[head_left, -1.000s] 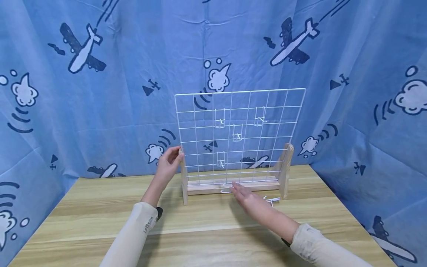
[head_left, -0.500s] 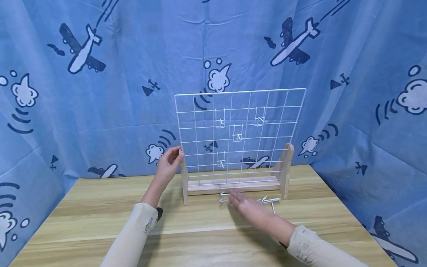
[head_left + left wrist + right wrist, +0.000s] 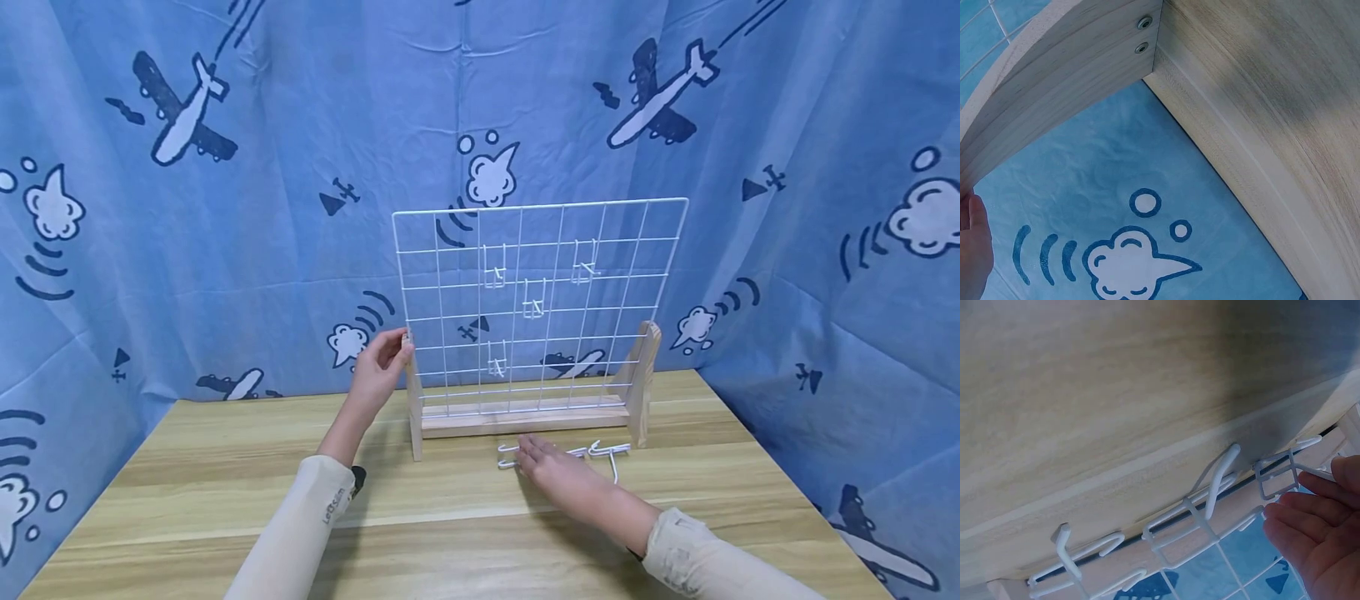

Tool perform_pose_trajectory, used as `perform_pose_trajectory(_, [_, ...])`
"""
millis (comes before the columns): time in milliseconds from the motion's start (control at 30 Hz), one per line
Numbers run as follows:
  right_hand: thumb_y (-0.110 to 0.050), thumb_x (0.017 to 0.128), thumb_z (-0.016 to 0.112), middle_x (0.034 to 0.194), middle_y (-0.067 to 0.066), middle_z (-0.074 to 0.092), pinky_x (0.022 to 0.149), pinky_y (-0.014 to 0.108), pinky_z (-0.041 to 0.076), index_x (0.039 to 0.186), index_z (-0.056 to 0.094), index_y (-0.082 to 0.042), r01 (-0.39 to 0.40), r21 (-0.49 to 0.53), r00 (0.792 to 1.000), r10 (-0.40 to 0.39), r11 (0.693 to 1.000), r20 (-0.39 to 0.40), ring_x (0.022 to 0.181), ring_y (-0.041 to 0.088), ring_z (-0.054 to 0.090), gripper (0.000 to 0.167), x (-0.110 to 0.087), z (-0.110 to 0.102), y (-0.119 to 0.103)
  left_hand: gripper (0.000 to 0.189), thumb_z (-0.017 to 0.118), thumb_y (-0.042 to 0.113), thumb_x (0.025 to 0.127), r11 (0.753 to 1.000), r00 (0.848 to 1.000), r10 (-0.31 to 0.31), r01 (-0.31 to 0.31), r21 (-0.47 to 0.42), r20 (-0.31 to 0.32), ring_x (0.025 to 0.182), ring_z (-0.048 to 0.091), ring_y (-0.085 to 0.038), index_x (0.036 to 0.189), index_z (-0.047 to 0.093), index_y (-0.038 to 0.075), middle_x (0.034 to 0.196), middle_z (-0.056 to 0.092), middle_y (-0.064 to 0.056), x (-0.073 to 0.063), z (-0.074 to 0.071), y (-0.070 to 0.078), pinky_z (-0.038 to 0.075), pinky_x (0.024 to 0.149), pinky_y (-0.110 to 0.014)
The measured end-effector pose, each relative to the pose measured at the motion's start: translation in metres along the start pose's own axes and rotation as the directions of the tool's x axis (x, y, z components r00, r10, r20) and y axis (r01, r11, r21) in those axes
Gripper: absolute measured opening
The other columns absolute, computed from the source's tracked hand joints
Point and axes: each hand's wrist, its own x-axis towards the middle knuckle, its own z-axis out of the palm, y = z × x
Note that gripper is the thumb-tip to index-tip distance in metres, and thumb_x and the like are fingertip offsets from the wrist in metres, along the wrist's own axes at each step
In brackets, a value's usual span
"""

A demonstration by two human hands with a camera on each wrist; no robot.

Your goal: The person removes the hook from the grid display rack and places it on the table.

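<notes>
"White wire grid panel (image 3: 552, 312), upright in a wooden stand (image 3: 480, 428) on the counter (image 3: 450, 517). Fittings?"

"Four wire hooks (image 3: 533, 308) hang on the panel: two in its upper part, one near the middle, one low."

"Left hand (image 3: 377, 371)?"

"Thumb and fingers pinch the top of the stand's left upright (image 3: 1079, 81)."

"Right hand (image 3: 562, 475)?"

"Thumb and forefinger pinch the prong of a loose hook (image 3: 1277, 472) in front of the stand's base; the remaining fingers are extended. Whether that hook touches the counter, I cannot tell."

"Other items noted?"

"Two further hooks (image 3: 1200, 520) lie on the counter near the held one, towards the stand's right end. Behind everything hangs a blue curtain (image 3: 300, 125) printed with aeroplanes and clouds."
</notes>
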Motion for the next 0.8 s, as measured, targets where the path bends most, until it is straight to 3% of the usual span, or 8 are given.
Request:
perform_pose_trajectory(400, [-0.010,0.095,0.056,0.127,0.030,0.055,0.098,0.046,0.047,0.122,0.058,0.011,-0.002,0.020,1.000,0.002,1.000,0.007,0.117,0.040,0.055,0.034,-0.006,0.000,-0.004,0.043,0.054,0.014,0.099,1.000,1.000,-0.017,0.017,-0.016,0.023,0.124,0.050,-0.028,0.137,0.046,-0.003,0.134,0.050,-0.023,0.000,-0.001,0.001,0.042,0.100,-0.021])
perform_pose_trajectory(667, [-0.017,0.096,0.057,0.128,0.028,0.055,0.099,0.047,0.045,0.122,0.059,0.009,-0.006,0.014,1.000,0.006,1.000,0.003,0.118,0.040,0.054,0.037,-0.009,-0.001,-0.007,0.041,0.051,0.007,0.100,0.999,0.999,-0.033,0.034,-0.011,0.036,0.125,0.048,-0.033,0.137,0.043,-0.009,0.134,0.048,-0.028,-0.010,0.001,0.026,0.043,0.098,-0.018])
perform_pose_trajectory(800, [-0.025,0.094,0.059,0.127,0.026,0.057,0.098,0.047,0.047,0.121,0.062,0.005,-0.002,-0.031,1.000,0.002,1.000,-0.010,0.117,0.039,0.056,0.040,-0.007,0.001,-0.008,0.042,0.052,0.009,0.100,0.999,0.998,-0.046,0.046,-0.017,0.032,0.125,0.048,-0.031,0.137,0.043,-0.006,0.134,0.049,-0.025,-0.009,0.000,0.022,0.042,0.100,-0.021])
